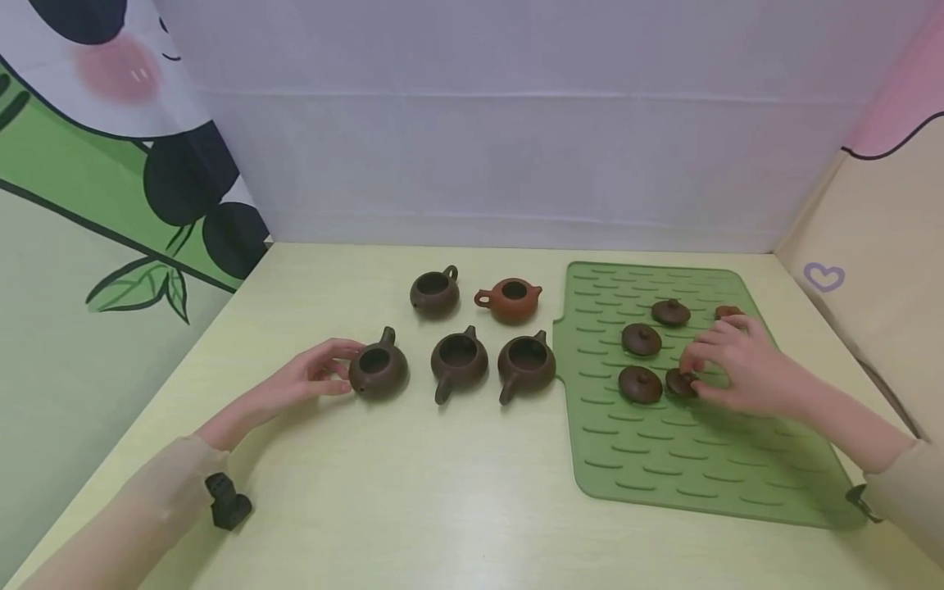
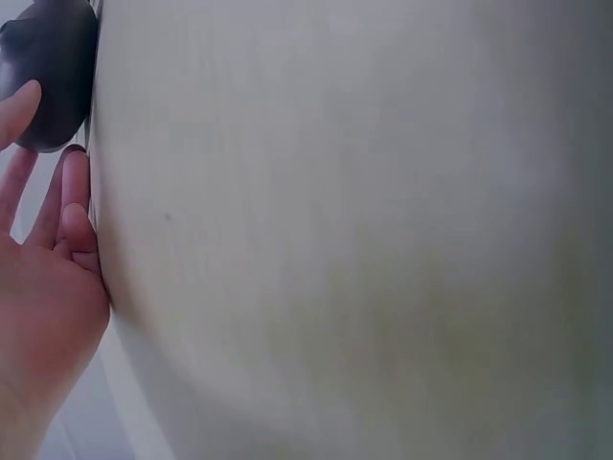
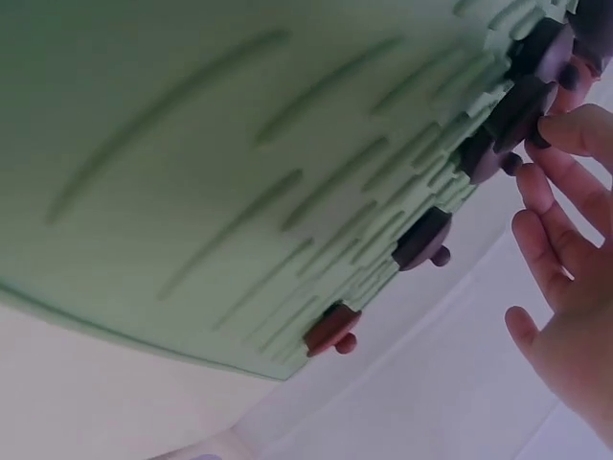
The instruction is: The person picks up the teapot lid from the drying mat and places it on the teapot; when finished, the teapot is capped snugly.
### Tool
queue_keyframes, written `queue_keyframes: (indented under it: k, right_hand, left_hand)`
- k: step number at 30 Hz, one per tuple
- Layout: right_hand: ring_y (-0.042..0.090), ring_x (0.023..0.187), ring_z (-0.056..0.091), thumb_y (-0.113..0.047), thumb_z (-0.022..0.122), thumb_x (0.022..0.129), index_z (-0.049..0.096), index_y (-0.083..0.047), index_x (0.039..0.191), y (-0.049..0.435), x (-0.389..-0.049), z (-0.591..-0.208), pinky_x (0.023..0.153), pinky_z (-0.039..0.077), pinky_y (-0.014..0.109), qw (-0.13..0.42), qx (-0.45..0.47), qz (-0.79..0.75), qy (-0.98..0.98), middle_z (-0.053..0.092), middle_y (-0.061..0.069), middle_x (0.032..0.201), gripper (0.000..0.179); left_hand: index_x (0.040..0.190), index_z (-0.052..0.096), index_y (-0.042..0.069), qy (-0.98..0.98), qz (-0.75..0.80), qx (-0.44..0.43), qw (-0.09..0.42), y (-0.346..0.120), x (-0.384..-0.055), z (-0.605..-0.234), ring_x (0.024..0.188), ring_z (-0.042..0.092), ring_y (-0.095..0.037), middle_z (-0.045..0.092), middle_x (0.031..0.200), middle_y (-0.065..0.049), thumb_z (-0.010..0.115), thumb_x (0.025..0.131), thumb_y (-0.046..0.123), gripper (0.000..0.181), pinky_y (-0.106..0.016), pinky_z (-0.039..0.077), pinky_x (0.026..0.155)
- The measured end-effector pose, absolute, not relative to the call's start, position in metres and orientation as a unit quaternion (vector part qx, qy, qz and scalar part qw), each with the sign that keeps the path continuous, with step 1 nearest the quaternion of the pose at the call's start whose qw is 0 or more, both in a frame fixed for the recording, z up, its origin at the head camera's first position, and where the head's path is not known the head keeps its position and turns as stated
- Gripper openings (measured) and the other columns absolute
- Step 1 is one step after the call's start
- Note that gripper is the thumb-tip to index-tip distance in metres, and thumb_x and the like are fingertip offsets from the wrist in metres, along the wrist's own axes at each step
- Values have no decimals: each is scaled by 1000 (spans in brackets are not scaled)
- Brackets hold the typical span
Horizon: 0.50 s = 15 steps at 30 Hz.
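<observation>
My right hand [image 1: 745, 369] pinches the knob of a small dark brown teapot lid [image 1: 675, 383] over the green mat [image 1: 642, 467]. In the right wrist view the thumb and a fingertip meet at this lid's knob [image 3: 538, 134]. Other dark lids [image 1: 640, 385] lie close by, knobs up, and a reddish lid [image 1: 726, 311] is partly behind that hand. Beside a lidless dark teapot [image 1: 383, 378] is my left hand [image 1: 313, 373], its fingers loosely bent along the pot's left side. The left wrist view shows the thumb in front of that teapot [image 2: 62, 81].
Two more dark lidless teapots, one in the middle [image 1: 472, 373] and one near the mat [image 1: 537, 373], stand in the front row. Behind them are another dark teapot [image 1: 435, 299] and a reddish one [image 1: 514, 307]. A pale curtain [image 1: 516, 180] closes off the table's far edge.
</observation>
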State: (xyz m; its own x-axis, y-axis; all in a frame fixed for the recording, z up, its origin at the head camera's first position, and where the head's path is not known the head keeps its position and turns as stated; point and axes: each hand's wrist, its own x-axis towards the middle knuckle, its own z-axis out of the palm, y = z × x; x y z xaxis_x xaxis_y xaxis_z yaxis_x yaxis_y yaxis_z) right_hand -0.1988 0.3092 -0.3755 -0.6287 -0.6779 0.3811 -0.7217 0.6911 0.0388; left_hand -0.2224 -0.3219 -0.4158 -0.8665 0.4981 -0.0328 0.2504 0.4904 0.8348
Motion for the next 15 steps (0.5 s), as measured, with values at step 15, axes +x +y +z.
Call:
queue_keyframes:
  k: [15]
  right_hand:
    - [10,80,47,-19,80,69,64,-28,83,271,-220,-319,95,33,57,197,422,53,-883,53,-17,74,23]
  left_hand:
    - [143,47,15,850,463,214,131,-319,-219,-414,104,61,-14,57,137,-5,67,92,13,54,-25,46,86]
